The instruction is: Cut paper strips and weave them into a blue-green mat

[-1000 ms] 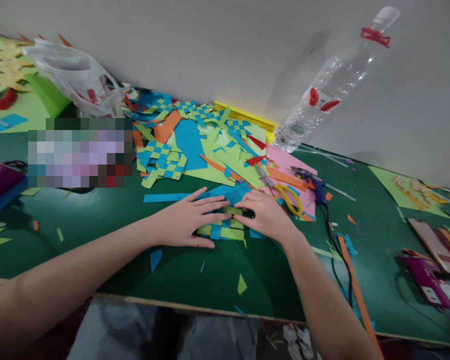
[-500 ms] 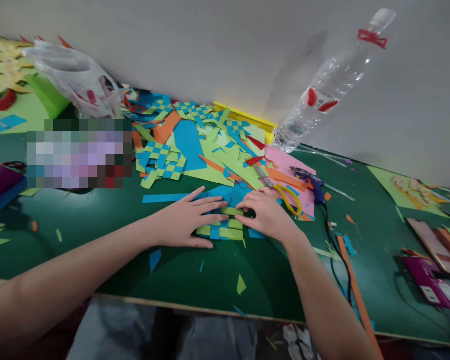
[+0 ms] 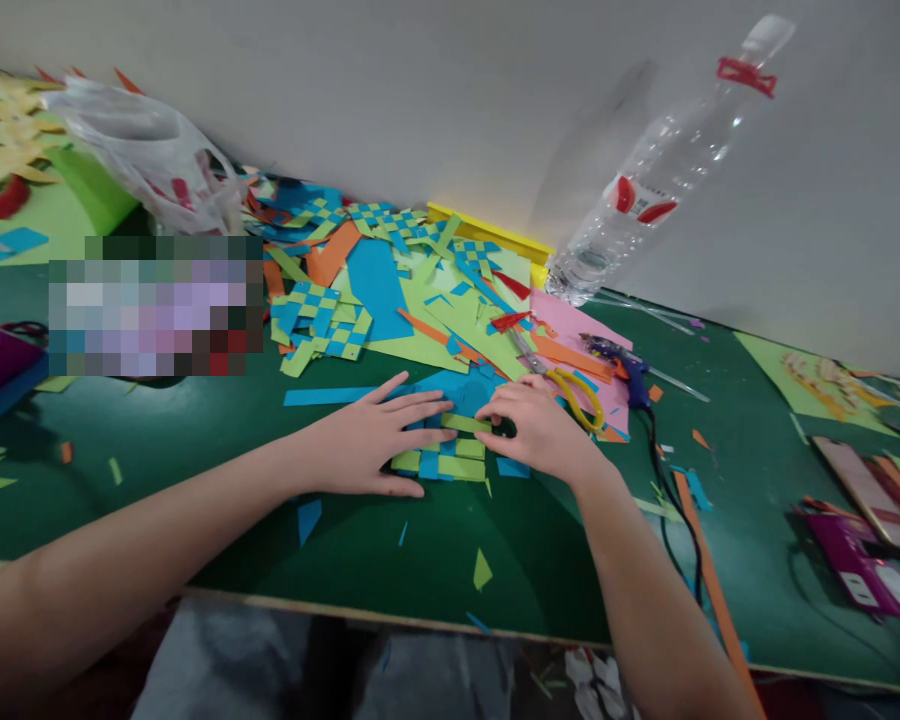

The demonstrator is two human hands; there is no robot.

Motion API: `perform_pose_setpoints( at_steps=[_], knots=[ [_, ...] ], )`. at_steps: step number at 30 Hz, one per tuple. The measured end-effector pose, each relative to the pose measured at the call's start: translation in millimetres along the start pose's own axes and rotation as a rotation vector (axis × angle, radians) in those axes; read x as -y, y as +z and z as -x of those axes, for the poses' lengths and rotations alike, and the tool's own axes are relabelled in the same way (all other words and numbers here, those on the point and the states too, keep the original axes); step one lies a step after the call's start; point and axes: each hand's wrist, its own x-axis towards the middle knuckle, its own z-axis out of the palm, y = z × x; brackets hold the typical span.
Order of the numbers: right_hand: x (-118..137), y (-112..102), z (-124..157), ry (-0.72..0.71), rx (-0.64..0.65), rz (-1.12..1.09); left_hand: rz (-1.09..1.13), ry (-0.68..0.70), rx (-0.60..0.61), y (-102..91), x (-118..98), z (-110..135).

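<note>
A small woven paper mat point(image 3: 454, 467) of green and blue strips lies flat on the table before me. My left hand point(image 3: 379, 432) rests on its left part with fingers spread, pressing it down and hiding some of the weave. At the mat's right edge, my right hand point(image 3: 529, 425) has its fingers curled, with thumb and forefinger at the end of a green paper strip point(image 3: 465, 424). A long blue strip point(image 3: 322, 397) sticks out behind my left hand. More blue paper point(image 3: 469, 390) lies just beyond both hands.
Yellow-handled scissors point(image 3: 581, 400) and a blue glue gun point(image 3: 634, 380) with a black cord lie at the right on pink paper. Behind are woven paper pieces point(image 3: 319, 315), a plastic bag point(image 3: 150, 150) and a tilted plastic bottle point(image 3: 645, 190). A phone point(image 3: 862, 490) lies far right.
My right hand has shifted very slightly to the right, with the green strip's end between its fingertips. My left hand stays spread on the mat.
</note>
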Motion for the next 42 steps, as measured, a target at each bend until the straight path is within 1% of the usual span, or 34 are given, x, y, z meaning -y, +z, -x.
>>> perform_pose_setpoints(
  at_steps=[3,5,7,9,12,14,17,20,23,28,33,37,42],
  knots=[
    [1,-1,1,-0.003,-0.049,0.009,-0.011,0.008,-0.025,-4.2,-1,-1],
    [3,-1,1,-0.008,-0.104,0.01,-0.021,-0.014,-0.082,-8.6,-1,-1],
    [7,-1,0,-0.021,-0.135,-0.001,-0.045,-0.093,-0.175,-12.3,2,-1],
    [11,-1,0,-0.042,-0.121,-0.021,-0.083,-0.202,-0.263,-14.3,6,1],
    [16,1,-1,-0.07,-0.063,-0.05,-0.141,-0.309,-0.3,-13.8,13,4],
    [17,3,-1,-0.058,-0.025,-0.064,-0.159,-0.33,-0.305,-12.6,16,6],
    [16,5,0,0.0,0.029,-0.064,-0.155,-0.309,-0.271,-11.2,16,7],
    [16,6,0,0.043,0.064,-0.041,-0.113,-0.3,-0.246,-9.9,16,7],
    [17,7,0,0.057,0.085,-0.035,-0.058,-0.299,-0.239,-8.4,16,6],
    [18,8,-1,0.059,0.083,-0.039,-0.036,-0.274,-0.234,-6.9,13,1],
    [18,8,-1,0.059,0.084,-0.05,-0.154,-0.221,-0.215,-7.0,8,-5],
    [18,7,-2,0.063,0.086,-0.053,-0.21,-0.243,-0.218,-8.4,7,-6],
    [18,7,-2,0.06,0.088,-0.053,-0.131,-0.298,-0.256,-9.0,7,-5]
  ],
)
